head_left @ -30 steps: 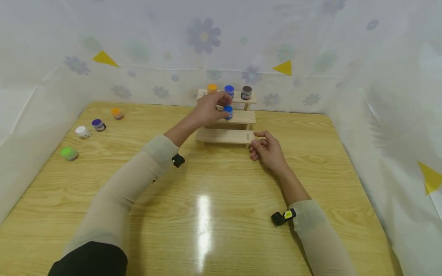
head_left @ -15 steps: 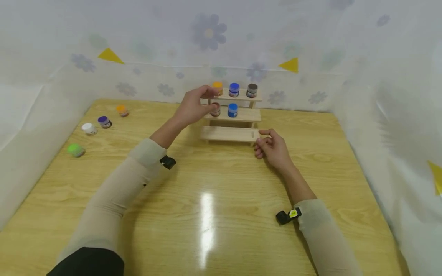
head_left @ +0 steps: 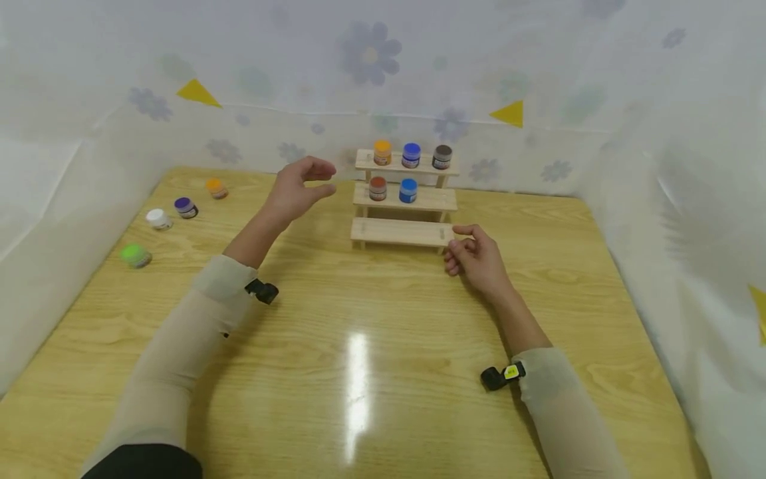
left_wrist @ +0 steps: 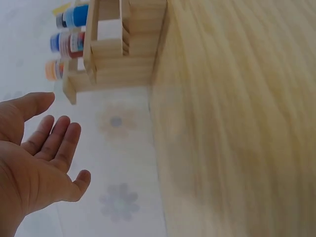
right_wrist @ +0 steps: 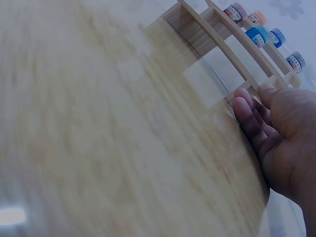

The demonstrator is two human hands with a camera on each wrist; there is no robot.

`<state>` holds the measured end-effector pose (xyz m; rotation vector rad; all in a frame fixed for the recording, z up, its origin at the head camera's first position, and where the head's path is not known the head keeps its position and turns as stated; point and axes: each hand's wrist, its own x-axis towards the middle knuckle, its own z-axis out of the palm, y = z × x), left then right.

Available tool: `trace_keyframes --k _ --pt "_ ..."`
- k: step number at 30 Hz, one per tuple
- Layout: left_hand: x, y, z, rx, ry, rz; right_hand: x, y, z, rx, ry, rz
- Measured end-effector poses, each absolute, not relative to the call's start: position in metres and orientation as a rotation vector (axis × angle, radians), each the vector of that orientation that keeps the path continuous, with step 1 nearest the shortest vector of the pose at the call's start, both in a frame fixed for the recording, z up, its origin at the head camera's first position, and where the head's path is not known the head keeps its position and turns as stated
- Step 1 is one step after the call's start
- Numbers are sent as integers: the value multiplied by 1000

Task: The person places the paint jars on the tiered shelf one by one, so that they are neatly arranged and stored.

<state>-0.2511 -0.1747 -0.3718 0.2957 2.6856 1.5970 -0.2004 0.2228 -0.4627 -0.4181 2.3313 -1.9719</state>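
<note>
Head view: hands (head_left: 291,194) flank rack (head_left: 401,231), left apart from its edge.

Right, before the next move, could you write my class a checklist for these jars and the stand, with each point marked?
1. Left hand free to fetch: ok, open and empty.
2. Right hand on the three-step pale wooden stand: ok, pinching its lower right end.
3. Top step jars upright: ok, small round orange-lidded jar, deep-blue-lidded jar, dark-brown-lidded jar.
4. Middle step matching that three: not ok, only the reddish-brown-lidded jar and bright-blue-lidded jar.
5. All jars on the stand: not ok, green-lidded, white-lidded, purple-lidded and second orange-lidded ones sit on the wood-grain table.
6. Lids screwed tight: cannot tell.
</note>
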Motion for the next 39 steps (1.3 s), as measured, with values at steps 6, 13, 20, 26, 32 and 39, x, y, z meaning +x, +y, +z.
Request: trace_keyframes --k 6,13,20,26,32,39 --pt "-242 -205 -387 166 2688 1629 -199 222 -462 -394 2331 -1976" --pt "-226 -232 -397 36 2665 1669 -199 221 -462 -425 2338 -1981" --pt "-207 -263 -404 -67 2670 1669 -201 224 -464 -426 2332 -1977" --pt "-191 -290 -406 -149 2669 1686 -202 225 -462 -424 2329 -1966" --pt "-175 -325 -413 -230 2704 1673 -202 224 -463 -424 2323 -1960" --pt "-152 -360 -412 -362 2758 1706 -200 222 -461 -420 2325 -1966"
